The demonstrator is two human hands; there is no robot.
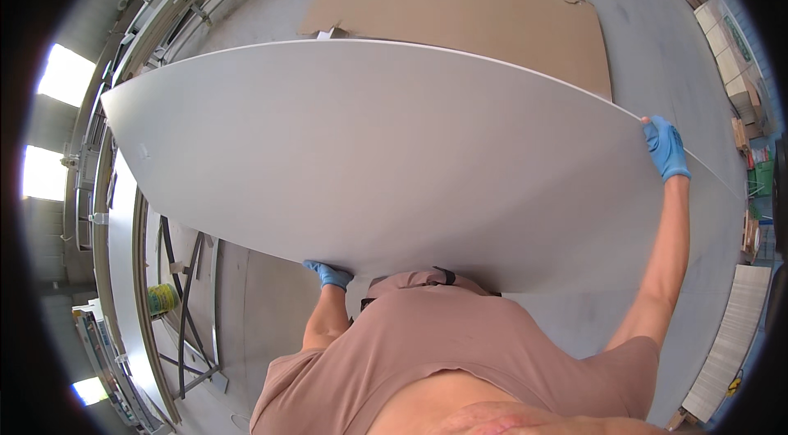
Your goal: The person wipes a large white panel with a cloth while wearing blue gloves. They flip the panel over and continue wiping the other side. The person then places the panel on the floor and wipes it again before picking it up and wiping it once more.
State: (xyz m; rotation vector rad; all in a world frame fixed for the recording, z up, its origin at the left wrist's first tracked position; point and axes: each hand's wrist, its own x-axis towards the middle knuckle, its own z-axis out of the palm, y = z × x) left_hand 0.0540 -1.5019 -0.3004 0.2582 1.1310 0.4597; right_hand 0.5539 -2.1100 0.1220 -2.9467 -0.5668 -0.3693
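From here I see the person's gloved right grip [666,148] hooked over the far edge of a big pale grey panel [369,148], which spreads leftward from it across the body. The left grip [332,274] meets the panel's near edge; part of it is hidden, so I can't tell how tightly it closes. Past the panel, left of and beyond the right grip, lies a brown sheet [468,12]. A green-and-yellow bucket [162,299] sits well left of the left grip.
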